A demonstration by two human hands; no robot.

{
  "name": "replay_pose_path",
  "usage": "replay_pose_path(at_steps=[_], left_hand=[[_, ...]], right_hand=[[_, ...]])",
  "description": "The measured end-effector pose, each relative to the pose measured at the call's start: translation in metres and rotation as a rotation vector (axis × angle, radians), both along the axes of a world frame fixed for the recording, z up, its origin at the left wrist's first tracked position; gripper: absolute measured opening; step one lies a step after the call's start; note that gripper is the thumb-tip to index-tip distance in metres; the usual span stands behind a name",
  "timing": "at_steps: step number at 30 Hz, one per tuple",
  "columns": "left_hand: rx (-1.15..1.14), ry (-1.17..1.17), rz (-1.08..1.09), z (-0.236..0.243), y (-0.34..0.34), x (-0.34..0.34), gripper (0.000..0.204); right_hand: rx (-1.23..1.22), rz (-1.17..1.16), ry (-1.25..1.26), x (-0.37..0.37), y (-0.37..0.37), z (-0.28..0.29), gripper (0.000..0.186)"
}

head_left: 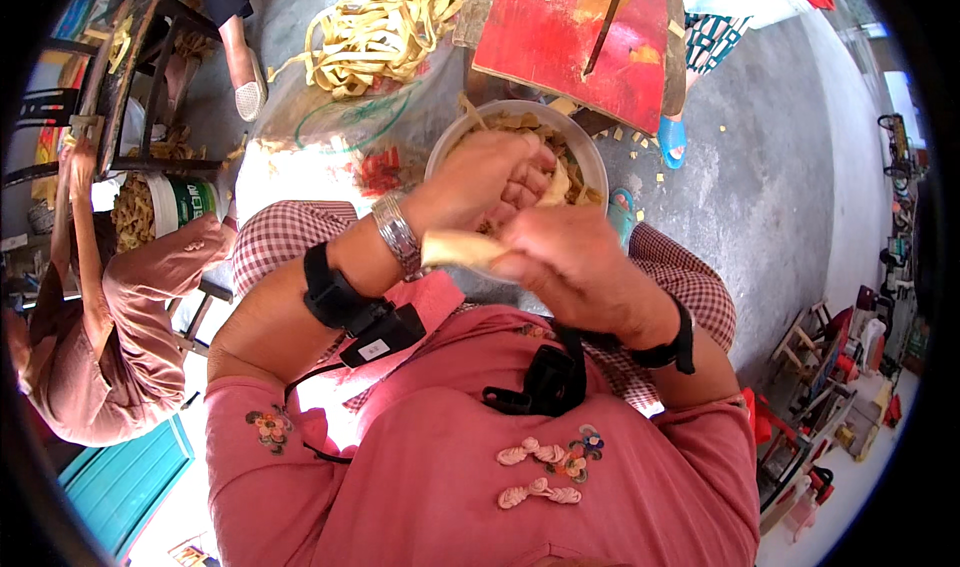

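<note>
My right hand point(570, 257) is closed round a pale yellow, flat strip point(460, 249), whose end sticks out to the left. My left hand point(500, 177) is closed just beyond it, fingers curled in. Between the hands, by the left fingers, shows another pale length point(556, 185); whether it belongs to the same strip I cannot tell. What the left fingers hold is hidden. Both hands are over a white round tub point(597, 167) with short yellowish-brown cut pieces point(575, 147) in it, between my knees.
Long yellow strips point(385, 27) lie heaped on plastic sheeting point(290, 167). A red board point(570, 42) with a long dark blade point(605, 27) stands beyond the tub. Scraps dot the floor. At left a person point(110, 337) sits by a bucket point(180, 207) of cut pieces; other people's feet are ahead.
</note>
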State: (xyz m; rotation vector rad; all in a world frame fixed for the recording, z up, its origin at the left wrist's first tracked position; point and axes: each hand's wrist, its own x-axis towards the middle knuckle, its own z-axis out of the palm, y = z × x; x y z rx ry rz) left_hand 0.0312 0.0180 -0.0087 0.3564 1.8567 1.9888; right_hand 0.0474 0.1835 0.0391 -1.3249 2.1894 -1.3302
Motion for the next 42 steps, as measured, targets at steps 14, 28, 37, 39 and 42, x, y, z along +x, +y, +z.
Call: replay_pose_path(at_steps=[14,28,37,39,42], left_hand=[[-0.337,0.423,0.014,0.04,-0.005,-0.007,0.018],[0.0,0.3,0.083,0.046,-0.015,-0.016,0.01],[0.248,0.14,-0.044,0.055,-0.005,-0.011,0.03],[0.012,0.334,-0.058,0.051,-0.006,-0.014,0.037],[-0.194,0.647,-0.02,0.043,-0.002,-0.016,0.038]], right_hand=[[-0.46,-0.669,-0.36,-0.033,-0.004,-0.028,0.022],[-0.137,-0.418,-0.41,-0.037,0.012,0.008,0.024],[-0.298,-0.379,-0.498,-0.037,0.023,0.0,0.023],[-0.346,-0.398,-0.588,-0.036,0.022,-0.006,0.023],[-0.374,-0.429,-0.683,-0.036,0.02,-0.01,0.023]])
